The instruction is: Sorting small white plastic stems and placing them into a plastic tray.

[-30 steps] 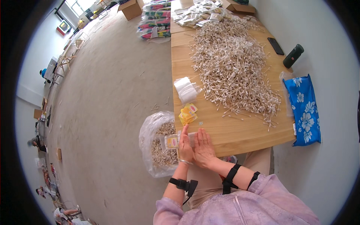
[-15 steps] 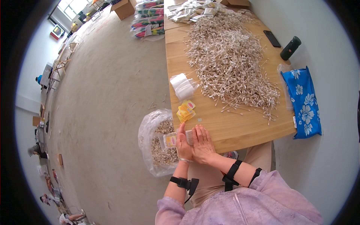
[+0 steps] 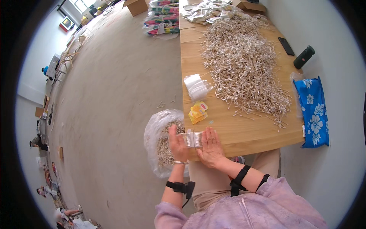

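A small clear pack of cotton swabs (image 3: 195, 139) lies at the near left corner of the wooden table (image 3: 251, 139). My right hand (image 3: 212, 148) rests flat over the pack's right end, fingers stretched out. At its left end is my left hand (image 3: 177, 145), held edge-up at the table's edge with straight fingers. The palm side and whatever touches it are partly hidden. Beyond the hands lie several yellow cards (image 3: 198, 112) and a stack of clear plastic bags (image 3: 196, 87). A large heap of loose cotton swabs (image 3: 248, 65) covers the table's middle.
Below the table's left edge, an open plastic sack (image 3: 154, 126) holds more swabs. A black phone (image 3: 286, 46), a dark bottle (image 3: 304, 57) and a blue flowered pouch (image 3: 314, 114) line the right side. Filled packets (image 3: 209, 12) are piled at the far end.
My left hand has slid left along the pack, away from my right hand, uncovering the swabs between them. My right hand still lies on the pack. The whole view has shifted slightly.
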{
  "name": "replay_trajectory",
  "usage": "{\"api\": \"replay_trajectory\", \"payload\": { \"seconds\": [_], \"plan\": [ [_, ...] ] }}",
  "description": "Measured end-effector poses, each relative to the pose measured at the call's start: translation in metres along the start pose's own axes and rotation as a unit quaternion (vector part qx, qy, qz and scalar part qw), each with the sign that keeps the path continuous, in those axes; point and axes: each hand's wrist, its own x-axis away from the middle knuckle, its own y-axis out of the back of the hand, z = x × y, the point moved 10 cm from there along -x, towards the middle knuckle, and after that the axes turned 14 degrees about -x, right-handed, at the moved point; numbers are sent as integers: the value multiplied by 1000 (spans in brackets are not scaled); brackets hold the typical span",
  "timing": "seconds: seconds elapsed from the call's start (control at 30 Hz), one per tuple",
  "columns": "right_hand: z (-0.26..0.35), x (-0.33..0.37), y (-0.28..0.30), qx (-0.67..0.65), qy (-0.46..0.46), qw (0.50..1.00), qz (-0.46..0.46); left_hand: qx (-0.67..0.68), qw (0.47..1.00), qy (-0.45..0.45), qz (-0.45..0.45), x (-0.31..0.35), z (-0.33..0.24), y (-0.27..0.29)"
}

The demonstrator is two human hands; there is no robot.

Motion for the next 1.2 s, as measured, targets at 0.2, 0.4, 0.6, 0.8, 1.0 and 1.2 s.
{"api": "replay_trajectory", "payload": {
  "seconds": [0.2, 0.4, 0.6, 0.8, 1.0, 1.2],
  "plan": [
    [13, -3, -2, -10, 10, 1000, -9, -136, 986, 96, 23, -4, 84, 7],
    [17, -7, -5, -9, 11, 1000, -9, -11, 968, 184, 169, 5, 127, -29],
    [23, -15, -16, -8, 20, 1000, -16, 234, 939, 207, 143, 10, 115, -42],
    [35, -18, -26, -29, 6, 999, -23, 178, 971, 124, 103, 1, 97, -23],
    [36, -17, -24, -36, 3, 999, -28, 136, 980, 112, 90, 0, 89, -17],
    [34, -16, -25, -36, -2, 999, -11, 104, 983, 124, 85, 1, 92, -18]
  ]
}}
